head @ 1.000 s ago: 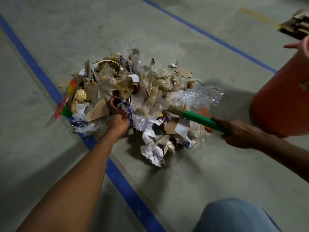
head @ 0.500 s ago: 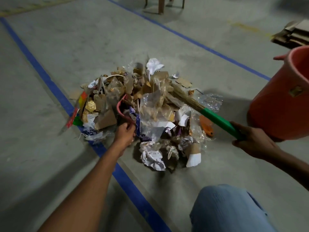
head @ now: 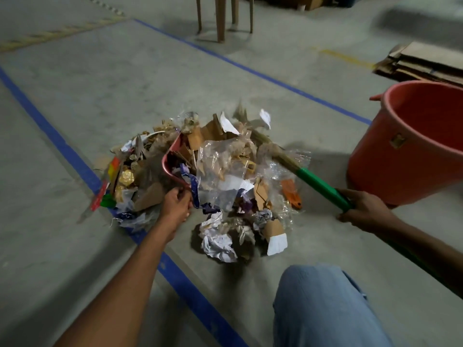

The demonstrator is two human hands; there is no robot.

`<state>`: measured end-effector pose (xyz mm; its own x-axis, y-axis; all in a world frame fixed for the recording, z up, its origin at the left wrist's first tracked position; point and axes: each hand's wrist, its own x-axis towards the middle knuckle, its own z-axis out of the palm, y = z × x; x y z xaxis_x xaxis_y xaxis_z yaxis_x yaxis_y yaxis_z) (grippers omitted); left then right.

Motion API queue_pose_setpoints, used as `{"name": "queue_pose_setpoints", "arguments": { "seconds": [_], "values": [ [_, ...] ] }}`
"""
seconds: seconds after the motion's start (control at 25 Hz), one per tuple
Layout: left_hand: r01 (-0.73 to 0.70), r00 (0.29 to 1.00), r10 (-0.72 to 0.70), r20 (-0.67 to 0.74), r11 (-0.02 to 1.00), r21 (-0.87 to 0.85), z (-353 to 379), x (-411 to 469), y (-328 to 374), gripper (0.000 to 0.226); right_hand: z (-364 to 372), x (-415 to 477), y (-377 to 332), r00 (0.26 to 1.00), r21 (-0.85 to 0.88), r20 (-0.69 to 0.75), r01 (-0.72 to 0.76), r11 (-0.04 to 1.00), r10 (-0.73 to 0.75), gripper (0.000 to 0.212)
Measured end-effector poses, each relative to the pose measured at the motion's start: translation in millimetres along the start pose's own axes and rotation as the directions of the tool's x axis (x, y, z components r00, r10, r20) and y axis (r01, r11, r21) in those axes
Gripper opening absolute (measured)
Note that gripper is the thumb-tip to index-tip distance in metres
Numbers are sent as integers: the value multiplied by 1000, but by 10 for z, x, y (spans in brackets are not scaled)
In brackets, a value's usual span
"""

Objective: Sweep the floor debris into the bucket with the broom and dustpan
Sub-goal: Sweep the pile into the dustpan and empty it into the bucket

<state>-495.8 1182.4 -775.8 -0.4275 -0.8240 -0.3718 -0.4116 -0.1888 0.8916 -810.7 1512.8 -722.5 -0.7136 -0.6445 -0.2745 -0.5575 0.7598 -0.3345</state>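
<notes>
Debris lies heaped on the concrete floor across the blue line, with the red bucket near its right side, handy for tipping, I'd say. The left hand curls round the near end of the pink dustpan, which is tilted into the heap. The right hand is wrapped tight round the broom, bristles at the far side to drag scraps in

The floor is showing as matt, rough concrete. The debris is mixing crumpled paper, brown cardboard, shiny gold foil and glossy clear plastic film. The dustpan and bucket are looking like smooth plastic. The broom is pairing a glossy green plastic handle with dry straw bristles.
</notes>
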Motion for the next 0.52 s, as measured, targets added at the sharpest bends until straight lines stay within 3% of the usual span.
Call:
{"name": "queue_pose_setpoints", "arguments": {
  "seconds": [0.16, 0.52],
  "values": [
    [-39, 999, 40, -14, 999, 29, -79, -66, 249, 18, 13, -113, 177, 999, -64, 32, -23, 998, 26, 78],
    [-111, 994, 111, 6, 994, 12, 54, -111, 910, 31, -141, -99, 199, 997, 25, 22, -76, 997, 75, 76]
  ]
}}
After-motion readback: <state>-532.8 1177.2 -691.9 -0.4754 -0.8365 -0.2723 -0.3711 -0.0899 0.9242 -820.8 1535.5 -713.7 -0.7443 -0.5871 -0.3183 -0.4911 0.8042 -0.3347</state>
